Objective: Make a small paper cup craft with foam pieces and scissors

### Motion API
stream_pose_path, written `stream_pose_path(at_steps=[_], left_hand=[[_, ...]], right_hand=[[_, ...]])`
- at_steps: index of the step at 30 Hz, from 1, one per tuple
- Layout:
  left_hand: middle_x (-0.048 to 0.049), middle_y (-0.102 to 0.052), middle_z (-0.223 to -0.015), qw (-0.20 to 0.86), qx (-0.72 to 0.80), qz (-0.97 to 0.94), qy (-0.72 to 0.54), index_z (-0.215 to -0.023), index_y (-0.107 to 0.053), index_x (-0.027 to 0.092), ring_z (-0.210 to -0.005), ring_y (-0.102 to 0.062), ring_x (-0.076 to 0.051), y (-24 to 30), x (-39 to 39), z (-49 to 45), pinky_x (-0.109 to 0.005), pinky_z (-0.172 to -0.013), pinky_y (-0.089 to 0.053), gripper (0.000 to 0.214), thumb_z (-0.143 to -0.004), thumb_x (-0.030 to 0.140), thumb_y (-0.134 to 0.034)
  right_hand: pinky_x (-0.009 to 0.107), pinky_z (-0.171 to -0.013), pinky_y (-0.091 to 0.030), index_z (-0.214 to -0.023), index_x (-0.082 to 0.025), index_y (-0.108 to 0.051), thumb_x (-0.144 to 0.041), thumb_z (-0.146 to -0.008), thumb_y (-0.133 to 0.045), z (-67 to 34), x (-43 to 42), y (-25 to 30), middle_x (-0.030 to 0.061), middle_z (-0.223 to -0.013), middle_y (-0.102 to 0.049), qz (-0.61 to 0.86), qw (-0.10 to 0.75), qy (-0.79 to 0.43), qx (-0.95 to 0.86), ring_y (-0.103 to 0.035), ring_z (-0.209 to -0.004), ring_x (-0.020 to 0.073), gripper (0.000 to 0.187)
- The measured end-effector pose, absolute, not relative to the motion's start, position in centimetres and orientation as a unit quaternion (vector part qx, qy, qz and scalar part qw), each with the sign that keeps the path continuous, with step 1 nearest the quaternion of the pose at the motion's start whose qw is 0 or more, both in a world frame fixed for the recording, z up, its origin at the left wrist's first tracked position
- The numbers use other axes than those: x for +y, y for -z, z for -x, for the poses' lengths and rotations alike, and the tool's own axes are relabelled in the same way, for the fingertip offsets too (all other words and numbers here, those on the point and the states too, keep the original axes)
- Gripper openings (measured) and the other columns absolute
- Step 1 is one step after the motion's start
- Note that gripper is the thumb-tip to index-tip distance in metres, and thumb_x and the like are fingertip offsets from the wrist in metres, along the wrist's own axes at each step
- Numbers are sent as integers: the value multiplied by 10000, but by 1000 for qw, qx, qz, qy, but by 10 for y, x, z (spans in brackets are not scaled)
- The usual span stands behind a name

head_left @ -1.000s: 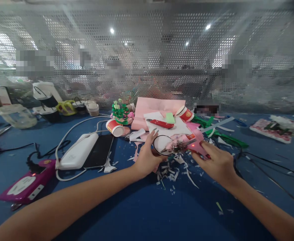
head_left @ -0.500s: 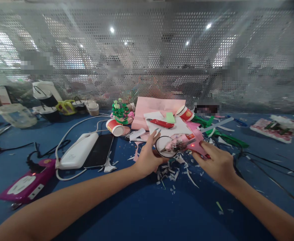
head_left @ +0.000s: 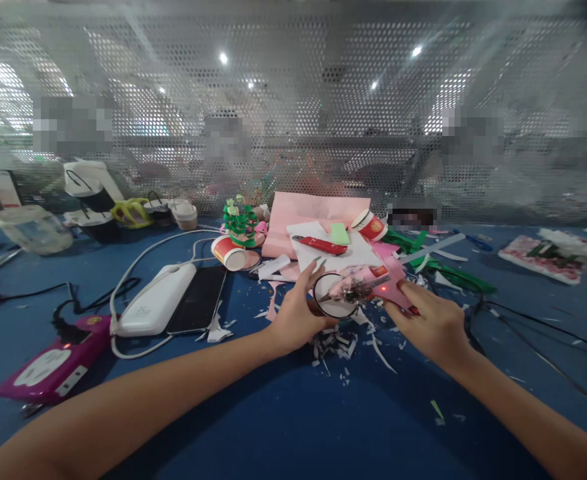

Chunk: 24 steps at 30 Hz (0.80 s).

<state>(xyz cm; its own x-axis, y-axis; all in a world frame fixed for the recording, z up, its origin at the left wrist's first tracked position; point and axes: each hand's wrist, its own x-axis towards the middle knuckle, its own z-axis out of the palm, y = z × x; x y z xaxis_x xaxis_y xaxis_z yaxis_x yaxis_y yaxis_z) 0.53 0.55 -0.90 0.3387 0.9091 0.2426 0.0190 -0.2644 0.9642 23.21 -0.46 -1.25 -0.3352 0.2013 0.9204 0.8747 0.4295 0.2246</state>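
My left hand [head_left: 298, 310] is wrapped round a paper cup [head_left: 334, 308] with a white inside and a dark rim, its mouth tilted up toward me. In my right hand [head_left: 431, 327] is a pink hot glue gun [head_left: 396, 287] with a small red light lit and a glue stick [head_left: 433, 247] out of its back. The gun's nozzle [head_left: 327, 297] points left, over the cup's mouth; whether it touches the inside I cannot tell. Just beyond the cup, a red utility knife [head_left: 319, 245] lies on white paper [head_left: 301, 259].
Paper scraps [head_left: 341, 347] litter the blue table [head_left: 323, 420]. To the left are a phone [head_left: 198, 300], a white power bank [head_left: 158, 300] and a purple power strip [head_left: 53, 360] with cables. Red paper cups [head_left: 229, 253] and a green paper tree [head_left: 241, 223] stand behind. A perforated metal screen [head_left: 293, 100] closes the back.
The cup in my left hand has shifted and turned slightly, moving a little right and down beneath the nozzle. My right hand and the glue gun have stayed nearly still.
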Motion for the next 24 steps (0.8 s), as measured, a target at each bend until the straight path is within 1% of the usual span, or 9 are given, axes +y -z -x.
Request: stream_pose_path(at_steps=[4, 10, 13, 15, 19, 24], left_hand=[[-159, -261, -1503, 490, 353, -661, -445, -1436, -204, 305, -858, -681, -250, 12, 7, -5, -348, -652, -598, 1074, -556, 119, -790], [-154, -248, -1509, 511, 331, -656, -447, -1433, -218, 328, -921, -671, -269, 16, 8, -5, -353, -667, -599, 1085, -542, 103, -795], [-162, -256, -1504, 512, 335, -653, -446, -1434, -223, 331, -879, -680, -251, 17, 9, -4, -350, -665, -597, 1100, -528, 104, -803], [-165, -269, -1498, 507, 341, -657, -442, -1435, -225, 329, -847, -685, -237, 18, 9, -4, -344, -667, -595, 1103, -524, 110, -807], [-158, -289, -1492, 496, 339, -669, -438, -1432, -231, 328, -871, -681, -245, 19, 9, -4, -355, -703, -590, 1086, -533, 125, -805], [-158, -266, -1501, 498, 333, -671, -437, -1433, -217, 336, -863, -682, -250, 17, 8, -4, -374, -689, -592, 1086, -539, 117, -793]], right_hand=[[244, -582, -531, -912, -155, -628, -181, -796, -585, -233, -4, 13, 76, -796, -731, 373, 441, 385, -720, -689, -632, 186, 126], [245, -587, -537, -923, -156, -629, -173, -793, -584, -232, -5, 13, 81, -799, -732, 377, 439, 379, -722, -690, -625, 189, 139], [248, -581, -534, -930, -166, -633, -171, -794, -574, -231, -5, 11, 71, -786, -731, 380, 441, 382, -718, -685, -607, 186, 148], [243, -574, -527, -918, -165, -631, -170, -794, -573, -230, -5, 10, 69, -776, -730, 381, 440, 383, -717, -682, -600, 182, 137], [230, -554, -512, -872, -157, -623, -167, -790, -585, -229, -6, 8, 67, -760, -727, 380, 443, 388, -713, -677, -597, 172, 91], [227, -541, -495, -805, -162, -620, -213, -783, -625, -226, -9, 3, 59, -723, -711, 390, 449, 380, -709, -666, -587, 167, 56]])
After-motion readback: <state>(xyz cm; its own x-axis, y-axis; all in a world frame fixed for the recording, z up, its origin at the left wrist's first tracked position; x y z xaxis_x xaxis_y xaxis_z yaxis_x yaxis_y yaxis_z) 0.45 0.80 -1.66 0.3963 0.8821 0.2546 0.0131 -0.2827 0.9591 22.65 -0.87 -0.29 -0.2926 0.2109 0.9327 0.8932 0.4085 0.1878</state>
